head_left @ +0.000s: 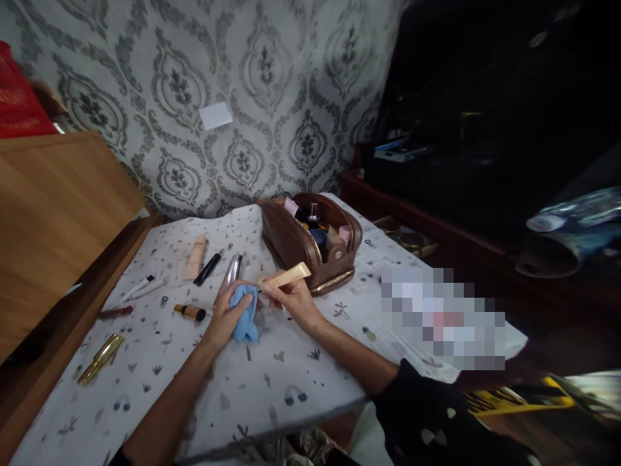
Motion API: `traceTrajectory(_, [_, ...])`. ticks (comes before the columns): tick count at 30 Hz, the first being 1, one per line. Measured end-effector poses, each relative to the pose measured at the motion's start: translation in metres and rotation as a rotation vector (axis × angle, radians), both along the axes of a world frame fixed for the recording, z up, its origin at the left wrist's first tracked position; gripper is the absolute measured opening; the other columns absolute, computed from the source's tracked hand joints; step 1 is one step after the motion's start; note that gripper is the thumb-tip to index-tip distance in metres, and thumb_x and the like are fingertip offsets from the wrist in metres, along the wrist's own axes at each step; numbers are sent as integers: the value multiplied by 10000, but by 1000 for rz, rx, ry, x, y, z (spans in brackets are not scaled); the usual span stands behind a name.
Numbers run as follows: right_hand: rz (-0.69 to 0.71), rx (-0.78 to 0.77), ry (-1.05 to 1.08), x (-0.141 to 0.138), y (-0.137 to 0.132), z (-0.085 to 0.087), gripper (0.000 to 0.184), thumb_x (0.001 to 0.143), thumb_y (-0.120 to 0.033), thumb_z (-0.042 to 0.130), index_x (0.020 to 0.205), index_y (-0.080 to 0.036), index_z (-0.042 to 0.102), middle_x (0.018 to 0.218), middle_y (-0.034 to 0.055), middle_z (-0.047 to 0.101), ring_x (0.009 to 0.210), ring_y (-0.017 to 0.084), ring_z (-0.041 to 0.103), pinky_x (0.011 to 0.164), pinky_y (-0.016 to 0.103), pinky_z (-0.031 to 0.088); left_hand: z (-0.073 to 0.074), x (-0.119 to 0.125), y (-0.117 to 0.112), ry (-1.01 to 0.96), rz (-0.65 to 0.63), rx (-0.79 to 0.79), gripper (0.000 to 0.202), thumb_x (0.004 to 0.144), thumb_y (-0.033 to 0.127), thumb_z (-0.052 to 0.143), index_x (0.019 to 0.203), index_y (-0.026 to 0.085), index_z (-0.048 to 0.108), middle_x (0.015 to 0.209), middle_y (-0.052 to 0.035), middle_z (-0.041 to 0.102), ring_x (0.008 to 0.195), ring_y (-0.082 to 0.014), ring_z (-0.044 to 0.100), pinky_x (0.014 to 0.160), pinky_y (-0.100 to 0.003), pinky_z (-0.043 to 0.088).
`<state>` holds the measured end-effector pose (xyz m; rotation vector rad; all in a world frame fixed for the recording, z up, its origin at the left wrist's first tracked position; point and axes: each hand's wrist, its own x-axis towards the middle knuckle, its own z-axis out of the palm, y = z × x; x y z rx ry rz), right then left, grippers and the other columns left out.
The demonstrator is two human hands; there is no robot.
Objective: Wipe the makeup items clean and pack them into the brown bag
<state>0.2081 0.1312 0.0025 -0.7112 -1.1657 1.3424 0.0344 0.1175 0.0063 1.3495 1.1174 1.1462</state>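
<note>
My left hand point(227, 315) is closed around a crumpled light blue cloth point(246, 316) above the patterned tabletop. Close by on its right, my right hand point(294, 301) grips a pale yellow cosmetic tube point(287, 277), its flat end pointing up and right. The tube's other end lies near the cloth; whether they touch I cannot tell. Just behind the left hand rests a silver tube point(233, 268). Beyond the right hand stands an unzipped brown leather toiletry bag point(292, 238), with bottles and other cosmetics inside.
Left of my hands lie a peach tube point(195, 257), a black tube point(208, 267), a black-and-gold cylinder point(189, 312), gold tubes point(101, 358) and slim cosmetic sticks point(137, 290). A wooden panel point(63, 213) borders the left side. A plastic bottle point(577, 213) is at far right.
</note>
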Motion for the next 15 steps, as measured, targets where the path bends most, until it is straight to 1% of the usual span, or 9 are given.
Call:
traceTrajectory(2, [-18, -3, -23, 0, 0, 0, 474, 672, -604, 770, 647, -169, 584, 521, -31, 555, 410, 81, 480, 388, 207, 341, 0, 1, -3, 75, 6, 59, 375, 757, 454, 762, 1000, 184, 669, 816, -15, 675, 700, -137, 621, 658, -207, 510])
traceTrajectory(5, [-26, -6, -41, 2, 0, 3, 530, 650, -665, 753, 623, -171, 563, 509, -34, 535, 391, 74, 453, 380, 210, 319, -2, 3, -5, 82, -2, 42, 358, 781, 503, 727, 909, 175, 661, 709, 2, 632, 616, -126, 569, 578, -202, 477])
traceTrajectory(8, [-58, -10, 17, 5, -1, 9, 514, 699, -668, 717, 743, -173, 585, 510, -56, 514, 381, 62, 393, 373, 208, 269, -1, 6, -5, 7, 7, -27, 433, 776, 597, 692, 787, 174, 601, 615, 11, 585, 539, -123, 537, 501, -210, 453])
traceTrajectory(11, [-138, -47, 119, 9, -3, 16, 467, 749, -617, 707, 848, -177, 584, 517, -74, 495, 381, 55, 353, 374, 204, 238, 6, 11, -6, -66, 66, -69, 515, 708, 675, 709, 747, 182, 563, 545, 28, 544, 468, -111, 492, 424, -198, 397])
traceTrajectory(13, [-157, -64, 167, 12, -6, 20, 450, 742, -584, 729, 868, -175, 589, 532, -74, 500, 388, 54, 364, 378, 202, 253, 12, 15, -8, -105, 90, -103, 558, 671, 722, 704, 733, 188, 553, 504, 39, 515, 428, -102, 454, 387, -192, 355])
traceTrajectory(15, [-136, -63, 193, 15, -10, 24, 448, 730, -562, 749, 892, -175, 593, 551, -68, 525, 398, 59, 396, 385, 201, 283, 17, 17, -11, -142, 82, -132, 565, 676, 734, 691, 687, 188, 544, 482, 42, 491, 411, -92, 423, 381, -188, 341])
